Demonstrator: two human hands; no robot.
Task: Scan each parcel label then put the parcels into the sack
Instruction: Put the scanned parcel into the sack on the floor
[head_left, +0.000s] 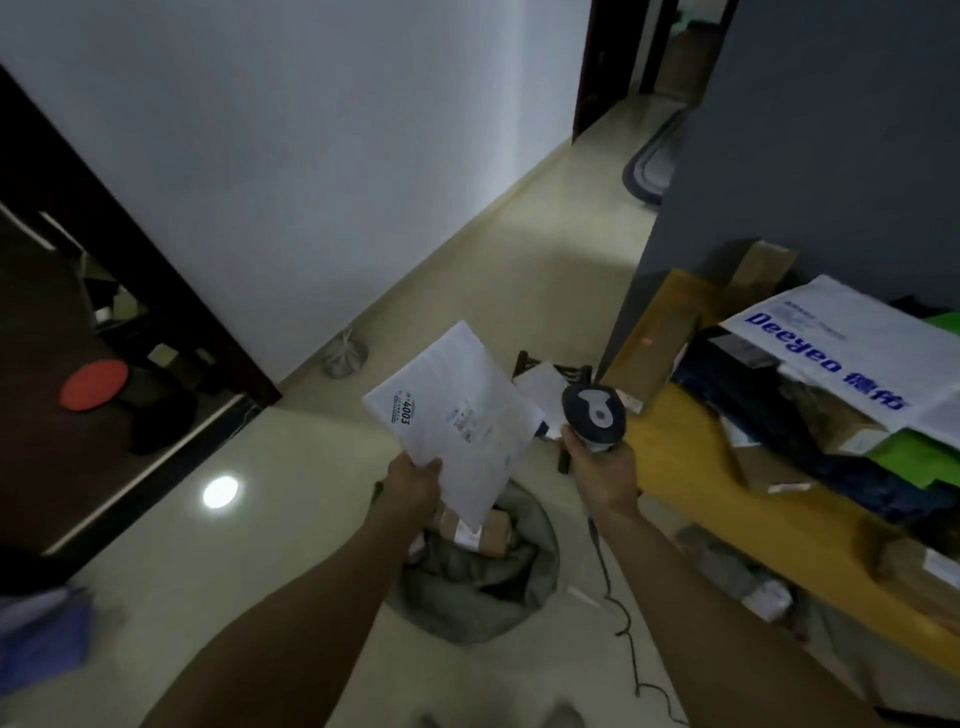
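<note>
My left hand (414, 480) grips the near corner of a flat white parcel (462, 415), held up with its printed label facing me. To its right, my right hand (602, 470) holds a grey corded barcode scanner (595, 410) by the handle, its head level with the parcel's right edge. Below both hands, a grey sack (483, 587) sits open on the floor with a brown taped parcel (480, 530) inside. More parcels are piled on the yellow table (685, 499) at the right, including a white "Deeyeo" bag (841, 345) and brown cardboard boxes (660, 345).
The scanner's cable (615, 597) trails down across the pale tiled floor. A small dark stool (550, 374) with a white packet stands behind the parcel. A dark doorway (78, 332) opens at the left; a white wall runs behind. A small tied bag (344, 356) lies by the wall.
</note>
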